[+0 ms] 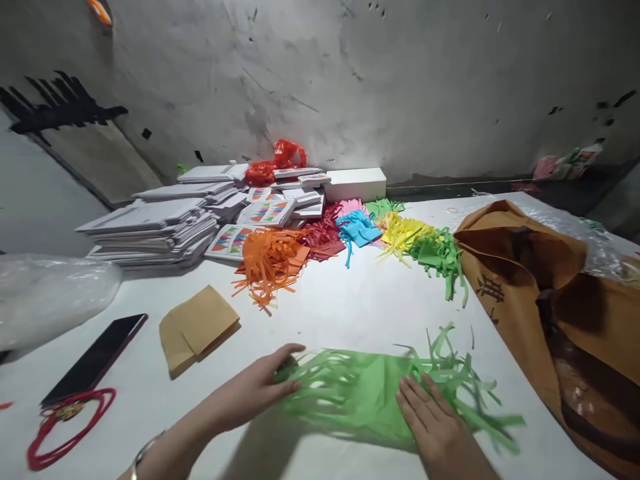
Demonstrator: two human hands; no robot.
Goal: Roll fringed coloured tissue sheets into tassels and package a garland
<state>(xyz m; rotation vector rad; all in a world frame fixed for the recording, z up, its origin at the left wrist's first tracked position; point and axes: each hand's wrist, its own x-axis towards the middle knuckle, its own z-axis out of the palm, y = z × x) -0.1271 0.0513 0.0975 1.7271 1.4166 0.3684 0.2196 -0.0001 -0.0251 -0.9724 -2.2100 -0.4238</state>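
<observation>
R hand (433,420) flat on creased green paper (377,393), L hand (265,385) gripping its strip fringe.

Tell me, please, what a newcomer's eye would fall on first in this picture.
Most likely the bright green fringed paper at the bottom centre, with the right hand laid on it and the left hand at its fringed left end. Beyond it, the orange fringed paper starts a colourful row across the table, and the large brown item with dark markings fills the right side.
</observation>
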